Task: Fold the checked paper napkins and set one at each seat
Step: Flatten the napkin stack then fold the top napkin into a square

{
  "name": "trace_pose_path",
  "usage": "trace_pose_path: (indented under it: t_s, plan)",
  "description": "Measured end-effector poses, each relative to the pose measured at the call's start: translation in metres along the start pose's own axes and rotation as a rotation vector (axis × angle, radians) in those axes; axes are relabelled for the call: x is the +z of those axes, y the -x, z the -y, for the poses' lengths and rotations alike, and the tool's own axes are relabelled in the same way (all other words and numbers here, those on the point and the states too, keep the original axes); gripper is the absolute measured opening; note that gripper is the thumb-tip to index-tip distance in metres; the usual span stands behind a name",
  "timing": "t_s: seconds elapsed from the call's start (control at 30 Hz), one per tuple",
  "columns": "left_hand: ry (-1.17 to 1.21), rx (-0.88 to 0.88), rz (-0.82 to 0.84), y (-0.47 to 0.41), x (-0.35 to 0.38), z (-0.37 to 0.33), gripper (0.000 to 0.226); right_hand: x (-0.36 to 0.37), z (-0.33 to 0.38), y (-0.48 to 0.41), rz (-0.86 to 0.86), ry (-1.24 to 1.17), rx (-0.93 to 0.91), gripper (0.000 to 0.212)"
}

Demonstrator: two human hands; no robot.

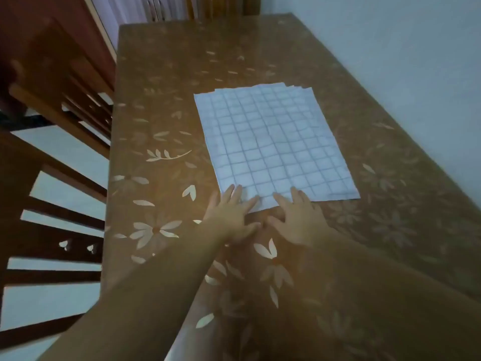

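Observation:
A stack of white checked paper napkins (273, 142) lies flat and unfolded in the middle of the table (161, 105); edges of lower sheets peek out at its far side. My left hand (231, 217) rests with spread fingers on the stack's near left corner. Beside it, my right hand (296, 217) touches the near edge, fingers spread, thumb on the tablecloth. Neither hand grips a sheet that I can see.
The table wears a brown cloth with pale flower prints. Two dark wooden chairs (52, 194) stand along its left side, another chair back (218, 6) at the far end. A pale wall (403, 61) runs along the right.

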State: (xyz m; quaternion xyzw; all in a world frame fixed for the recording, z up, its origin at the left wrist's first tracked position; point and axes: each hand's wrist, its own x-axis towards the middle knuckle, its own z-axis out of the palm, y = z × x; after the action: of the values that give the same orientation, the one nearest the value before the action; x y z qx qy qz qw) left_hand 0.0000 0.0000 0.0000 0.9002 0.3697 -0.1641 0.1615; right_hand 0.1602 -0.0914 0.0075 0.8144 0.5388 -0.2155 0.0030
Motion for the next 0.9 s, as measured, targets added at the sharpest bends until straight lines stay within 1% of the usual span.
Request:
trace_pose_path:
  t_s: [0.1, 0.2, 0.27, 0.43, 0.53, 0.57, 0.63, 0.73, 0.8, 0.83, 0.9]
  plan:
    - [-0.069, 0.016, 0.022, -0.007, 0.013, -0.004, 0.076, 0.011, -0.005, -0.01, 0.005, 0.132, -0.044, 0.068]
    - [-0.078, 0.007, 0.038, -0.011, 0.027, -0.003, 0.079, 0.02, -0.007, -0.014, 0.076, 0.148, -0.043, 0.069]
    - [-0.082, 0.006, 0.029, -0.011, 0.032, -0.002, 0.08, 0.025, -0.008, -0.013, 0.083, 0.156, -0.034, 0.07]
    - [-0.034, 0.019, -0.035, -0.005, 0.038, -0.004, 0.082, 0.034, -0.003, -0.006, 0.006, 0.169, -0.048, 0.075]
    - [0.012, 0.028, -0.057, -0.002, 0.039, -0.006, 0.08, 0.031, -0.001, -0.003, -0.012, 0.157, -0.053, 0.073]
    - [0.037, 0.031, -0.082, -0.001, 0.039, -0.006, 0.079, 0.03, -0.001, -0.001, -0.026, 0.139, -0.06, 0.071]
    - [0.092, 0.042, -0.193, 0.001, 0.038, -0.005, 0.075, 0.025, -0.001, 0.004, -0.087, 0.087, -0.078, 0.065]
    - [0.193, 0.082, -0.44, 0.006, 0.029, -0.001, 0.06, 0.013, -0.005, 0.012, -0.25, 0.028, -0.167, 0.049]
    - [0.202, 0.134, -0.585, 0.008, 0.019, 0.002, 0.048, 0.002, -0.007, 0.014, -0.37, -0.011, -0.216, 0.038]
    - [0.203, 0.134, -0.621, 0.009, 0.014, 0.003, 0.045, -0.004, -0.007, 0.015, -0.411, -0.03, -0.222, 0.032]
    - [0.192, 0.108, -0.625, 0.013, 0.0, 0.003, 0.041, -0.018, -0.005, 0.019, -0.449, -0.05, -0.223, 0.022]
